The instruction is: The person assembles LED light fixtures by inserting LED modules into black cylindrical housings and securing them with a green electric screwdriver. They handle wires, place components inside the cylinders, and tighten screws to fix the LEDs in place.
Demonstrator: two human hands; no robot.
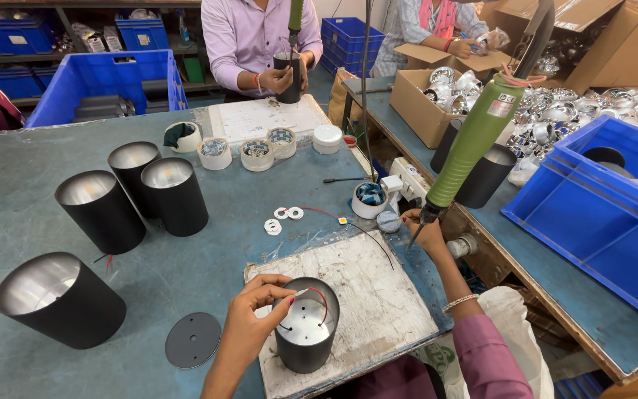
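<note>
Blue-grey worktable (31, 170), blue crates (607, 222)

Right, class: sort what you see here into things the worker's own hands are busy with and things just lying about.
In hand:
left hand on black cylinder housing
red and black wires
right hand by green electric screwdriver

Lying about:
round black disc
four black cylinders
tape rolls
white washers

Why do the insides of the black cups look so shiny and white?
In the head view, light from above bounces off the silvery lining of the black cylinders, making glare; the metal reflectors far right sparkle too; the table edges bend because the lens is wide; the left hand looks sharp, not blurry.
</note>
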